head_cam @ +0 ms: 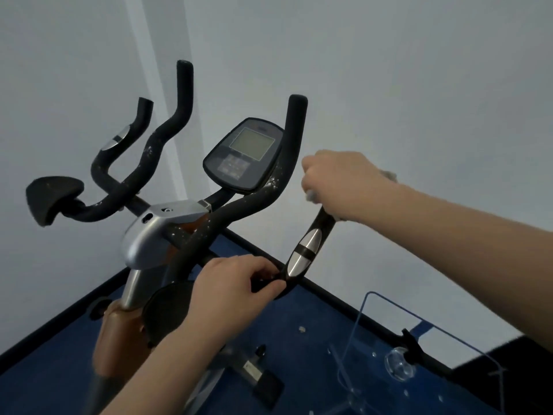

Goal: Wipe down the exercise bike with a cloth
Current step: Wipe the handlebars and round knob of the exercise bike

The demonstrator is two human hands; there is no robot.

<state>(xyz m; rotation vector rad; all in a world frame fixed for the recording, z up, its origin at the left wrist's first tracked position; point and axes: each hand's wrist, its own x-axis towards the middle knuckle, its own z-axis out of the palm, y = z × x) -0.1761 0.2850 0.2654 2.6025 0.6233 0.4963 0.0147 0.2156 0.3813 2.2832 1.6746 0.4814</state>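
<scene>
A plain spare room, likely in a home, is serving as a workout corner; an exercise bike [167, 229] with a small display screen [244, 154] is standing against bare white walls [404, 85]; blue carpet [45, 381] is covering the floor, edged by black skirting [329, 298].

Exercise bike [167, 232], upright on blue floor by a white wall: black foam handlebars, each side forking into two upturned horns, the foam flecked with white specks. Silver-grey clamp housing at the stem, orange-brown frame below. Dark oval console [244, 155] with a blank grey screen and keypad, tilted back between the bars. Silver pulse-sensor plates on the near right grip [305, 253] and on the far left horn. Black pads on the bar: one at far left, one low at centre. Cloth [389, 175], pale grey, bunched around the top of the right grip, only its edges showing.
</scene>
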